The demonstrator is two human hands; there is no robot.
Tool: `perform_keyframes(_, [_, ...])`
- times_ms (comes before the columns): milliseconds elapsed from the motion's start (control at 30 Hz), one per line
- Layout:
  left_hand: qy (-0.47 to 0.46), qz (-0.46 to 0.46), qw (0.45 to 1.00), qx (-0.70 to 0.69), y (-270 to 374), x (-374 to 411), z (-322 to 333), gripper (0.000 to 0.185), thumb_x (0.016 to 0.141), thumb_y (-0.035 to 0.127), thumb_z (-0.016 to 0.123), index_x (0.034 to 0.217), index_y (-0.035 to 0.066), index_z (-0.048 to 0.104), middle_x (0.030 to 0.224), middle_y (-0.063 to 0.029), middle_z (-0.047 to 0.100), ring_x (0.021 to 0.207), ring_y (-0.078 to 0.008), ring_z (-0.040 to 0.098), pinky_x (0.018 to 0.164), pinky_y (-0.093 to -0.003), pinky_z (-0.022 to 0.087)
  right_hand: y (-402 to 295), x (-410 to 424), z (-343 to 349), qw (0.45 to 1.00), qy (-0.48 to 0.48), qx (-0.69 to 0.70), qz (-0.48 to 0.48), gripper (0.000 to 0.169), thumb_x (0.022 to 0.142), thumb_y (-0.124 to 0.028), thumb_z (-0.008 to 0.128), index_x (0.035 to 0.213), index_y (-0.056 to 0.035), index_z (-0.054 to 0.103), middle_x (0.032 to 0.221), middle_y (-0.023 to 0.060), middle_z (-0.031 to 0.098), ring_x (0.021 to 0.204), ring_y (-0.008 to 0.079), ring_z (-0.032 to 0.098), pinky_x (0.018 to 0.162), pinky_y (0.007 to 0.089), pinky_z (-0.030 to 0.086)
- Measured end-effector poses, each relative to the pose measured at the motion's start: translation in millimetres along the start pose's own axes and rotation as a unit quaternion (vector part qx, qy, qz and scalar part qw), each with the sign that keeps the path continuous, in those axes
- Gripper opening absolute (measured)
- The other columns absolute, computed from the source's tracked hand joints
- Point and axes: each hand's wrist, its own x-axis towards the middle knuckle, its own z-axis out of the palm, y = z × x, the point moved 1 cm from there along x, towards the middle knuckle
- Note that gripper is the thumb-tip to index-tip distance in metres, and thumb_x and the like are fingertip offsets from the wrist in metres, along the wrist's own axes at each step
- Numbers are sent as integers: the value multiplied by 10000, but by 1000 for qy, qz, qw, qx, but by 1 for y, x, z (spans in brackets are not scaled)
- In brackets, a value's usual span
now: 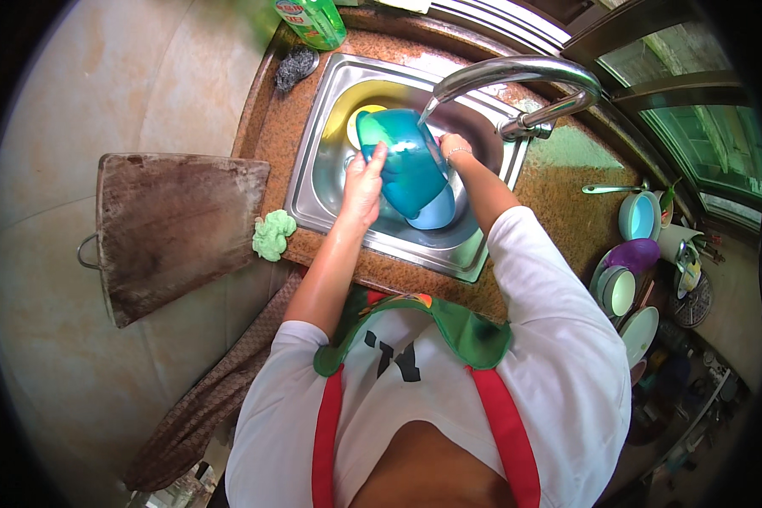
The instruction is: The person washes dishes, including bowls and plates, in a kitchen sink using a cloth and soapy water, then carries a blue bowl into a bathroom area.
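Over the stainless steel sink [305,174], a translucent blue-green plastic container [413,168] is tilted beneath the curved faucet [508,66], from which water runs onto it. My left hand [365,184] grips the container's near left side, thumb on its outer face. My right hand [455,145] is at its right side; the fingers are partly hidden and something pink shows by them, so its hold is unclear. A light blue bowl [435,213] lies under the container in the sink. A yellow-rimmed round item [354,130] shows behind the container.
Green detergent bottle [317,25] and steel wool scourer [294,66] stand at the back left. A green cloth [274,235] lies on the counter's left edge beside a worn cutting board [178,222]. Stacked bowls [617,291], a purple bowl [635,255] and a spoon [613,188] are at the right.
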Motion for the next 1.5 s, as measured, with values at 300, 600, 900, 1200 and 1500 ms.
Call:
perform_keyframes(300, [-104,173,870,450,3,23,37,254,862,193,631,1027,0,621,792,-80,671,699,-124,625,637,-284,491,2,-48,-44,975,69,161,-138,252,757,-228,599,918,-39,641,822,180,652,776,309,633,764,387,489])
perform_keyframes(600, [-147,276,690,653,-1,-15,28,195,821,192,619,949,46,609,791,-219,625,739,-403,609,642,-488,468,-10,-134,-152,918,170,275,-232,269,775,-307,608,804,-49,677,637,102,626,586,171,598,598,325,482])
perform_keyframes(900, [-194,336,679,623,-80,-29,17,85,813,70,547,885,25,542,743,-214,613,687,-386,611,578,-485,472,-56,-185,-220,872,163,396,-236,155,727,-201,676,740,-51,641,700,19,633,662,79,558,622,258,472])
perform_keyframes(1200, [-251,282,606,700,-150,-24,17,135,764,46,508,897,34,532,754,-189,625,708,-371,628,593,-468,494,-102,-185,-207,887,99,347,-287,263,723,-220,759,880,-34,658,800,16,620,729,80,555,636,256,468])
perform_keyframes(1500, [-76,238,844,475,-76,13,9,265,750,255,622,909,51,682,758,-139,673,704,-249,660,682,-349,514,-130,-181,-185,891,236,161,-354,303,738,-375,714,871,-102,703,714,91,671,644,186,652,599,303,514])
